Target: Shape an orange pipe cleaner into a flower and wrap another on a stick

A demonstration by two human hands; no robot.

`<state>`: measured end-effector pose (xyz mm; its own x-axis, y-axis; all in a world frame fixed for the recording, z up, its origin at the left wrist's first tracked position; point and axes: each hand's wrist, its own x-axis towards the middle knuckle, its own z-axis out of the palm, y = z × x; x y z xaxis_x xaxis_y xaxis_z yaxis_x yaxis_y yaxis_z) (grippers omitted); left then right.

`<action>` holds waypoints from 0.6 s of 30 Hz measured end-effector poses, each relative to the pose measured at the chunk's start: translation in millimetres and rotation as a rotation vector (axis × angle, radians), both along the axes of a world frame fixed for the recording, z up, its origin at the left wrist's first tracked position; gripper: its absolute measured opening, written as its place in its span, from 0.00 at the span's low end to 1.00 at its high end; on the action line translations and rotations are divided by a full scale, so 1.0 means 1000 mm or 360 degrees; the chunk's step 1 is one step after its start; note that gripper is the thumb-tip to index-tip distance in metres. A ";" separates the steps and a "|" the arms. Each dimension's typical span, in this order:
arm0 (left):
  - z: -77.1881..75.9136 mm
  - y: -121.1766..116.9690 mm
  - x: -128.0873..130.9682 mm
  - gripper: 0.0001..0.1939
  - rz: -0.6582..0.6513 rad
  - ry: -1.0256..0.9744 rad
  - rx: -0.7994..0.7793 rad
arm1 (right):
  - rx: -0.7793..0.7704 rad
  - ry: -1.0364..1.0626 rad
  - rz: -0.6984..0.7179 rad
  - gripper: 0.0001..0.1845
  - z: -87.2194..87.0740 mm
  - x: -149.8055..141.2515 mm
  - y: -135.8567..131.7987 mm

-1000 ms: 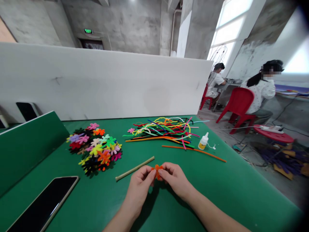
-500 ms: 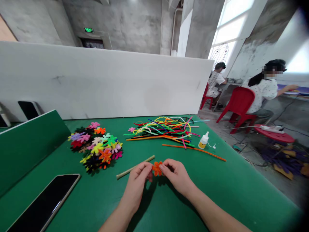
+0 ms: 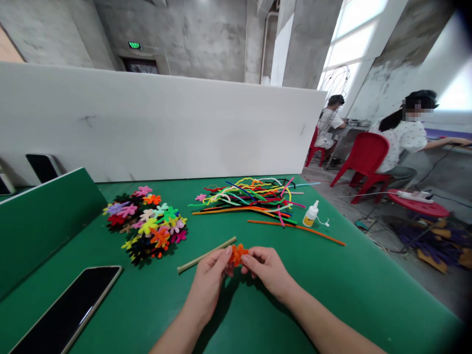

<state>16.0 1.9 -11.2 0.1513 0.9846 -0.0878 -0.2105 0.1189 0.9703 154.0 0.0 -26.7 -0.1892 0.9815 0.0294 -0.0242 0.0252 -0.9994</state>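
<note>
An orange pipe-cleaner flower is held just above the green table, between my two hands. My left hand pinches its left petals between thumb and fingers. On the other side, my right hand grips the right petals the same way. Behind my left hand a pale green stick lies slantwise on the table. A heap of many-coloured pipe-cleaner flowers rests to the left. Farther back is a loose pile of pipe cleaners, with a single orange pipe cleaner in front of it.
A small glue bottle stands uncapped at the right. A phone lies at the front left, beside a green upright board. A white partition closes off the back. Two people sit at desks on the right, near red chairs.
The orange flower has turned slightly and shifted a little left, with both hands still on it. At the right, the nearer person's arm has reached farther forward.
</note>
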 end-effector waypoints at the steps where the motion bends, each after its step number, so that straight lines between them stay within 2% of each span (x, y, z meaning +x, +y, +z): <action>1: 0.000 -0.001 0.001 0.10 -0.0042 0.0008 0.0001 | 0.0005 0.0006 -0.0012 0.16 -0.001 0.000 0.000; 5: 0.001 -0.001 0.001 0.06 -0.0070 0.0096 0.0031 | -0.0008 -0.0007 -0.0031 0.17 0.000 0.001 0.001; 9: 0.001 -0.001 0.000 0.09 -0.0054 0.0210 0.0041 | 0.0122 0.0066 -0.0223 0.11 0.006 0.003 0.000; 13: 0.004 -0.004 0.002 0.09 -0.0220 0.0314 0.0061 | 0.0201 0.0117 -0.0108 0.08 0.009 0.003 -0.002; 15: 0.005 -0.005 0.004 0.09 -0.0228 0.0316 0.0085 | 0.0201 0.0081 -0.0064 0.08 0.009 0.002 -0.004; 18: 0.007 -0.007 0.006 0.05 -0.0221 0.0240 0.0080 | 0.0202 0.0154 -0.0169 0.09 0.009 0.000 -0.004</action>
